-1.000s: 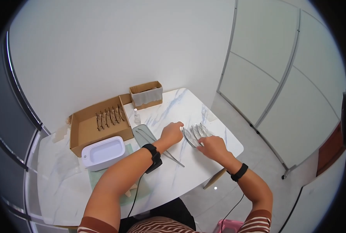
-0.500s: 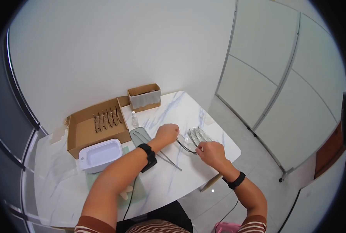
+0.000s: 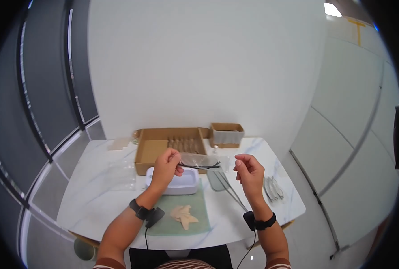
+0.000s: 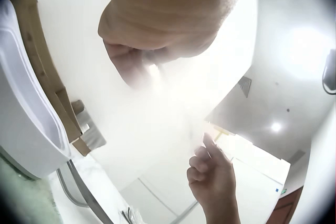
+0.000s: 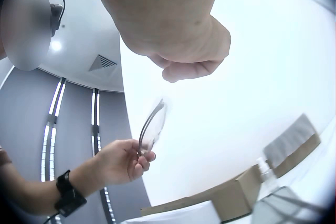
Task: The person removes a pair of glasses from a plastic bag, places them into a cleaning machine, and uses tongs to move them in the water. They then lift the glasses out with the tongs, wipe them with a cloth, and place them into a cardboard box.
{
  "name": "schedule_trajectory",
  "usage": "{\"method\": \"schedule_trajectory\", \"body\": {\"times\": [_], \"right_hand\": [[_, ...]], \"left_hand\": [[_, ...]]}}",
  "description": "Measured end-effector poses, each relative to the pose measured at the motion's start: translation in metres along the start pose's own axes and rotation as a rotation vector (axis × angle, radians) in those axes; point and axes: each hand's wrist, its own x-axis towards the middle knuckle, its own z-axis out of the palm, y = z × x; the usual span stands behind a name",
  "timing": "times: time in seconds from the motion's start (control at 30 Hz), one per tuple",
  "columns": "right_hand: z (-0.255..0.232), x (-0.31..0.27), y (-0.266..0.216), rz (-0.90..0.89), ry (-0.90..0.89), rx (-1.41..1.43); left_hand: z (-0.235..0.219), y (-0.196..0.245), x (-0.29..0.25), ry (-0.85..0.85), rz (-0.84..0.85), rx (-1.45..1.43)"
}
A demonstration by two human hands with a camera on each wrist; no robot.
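Dark thin-framed glasses (image 3: 200,167) in a clear bag (image 3: 225,162) hang above the table, pinched at one end by my left hand (image 3: 165,170). From the right wrist view, the left hand (image 5: 123,162) grips the lower end of the bagged glasses (image 5: 149,124), which point upward. My right hand (image 3: 252,175) is raised by the bag's other end, fingers curled; whether they hold the clear film cannot be told. In the left wrist view, glare hides what the left hand (image 4: 157,29) holds, and the right hand (image 4: 214,182) shows bent fingers.
A white basin (image 3: 181,184) and a cardboard box (image 3: 150,150) with several bagged glasses stand behind a green mat (image 3: 204,219) bearing a beige cloth (image 3: 184,216). Tweezers (image 3: 235,195), a grey tray (image 3: 215,180), a small box (image 3: 226,138) and more bagged glasses (image 3: 273,188) lie rightward.
The bagged glasses have been lifted from the table's right side and moved left, with both hands raised. My view has turned left. Earlier, the right hand touched the glasses' near end.
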Motion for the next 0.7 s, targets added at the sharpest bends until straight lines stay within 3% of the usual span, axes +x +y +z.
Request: {"method": "schedule_trajectory", "body": {"times": [0.1,0.27,0.43,0.5,0.7], "right_hand": [[0.053,0.008,0.009,-0.034,-0.111,0.079],[0.118,0.015,0.022,-0.187,-0.232,0.125],[0.135,0.020,0.030,-0.204,-0.276,0.120],[0.134,0.024,0.032,-0.292,-0.326,0.014],[0.131,0.024,0.030,-0.186,-0.480,-0.207]], "left_hand": [[-0.047,-0.011,-0.020,0.210,0.012,-0.144],[-0.103,-0.022,-0.037,0.398,0.077,-0.215],[-0.125,-0.029,-0.037,0.504,0.174,-0.247],[-0.128,-0.034,-0.035,0.521,0.163,-0.248],[-0.124,-0.051,-0.039,0.525,0.120,-0.271]]}}
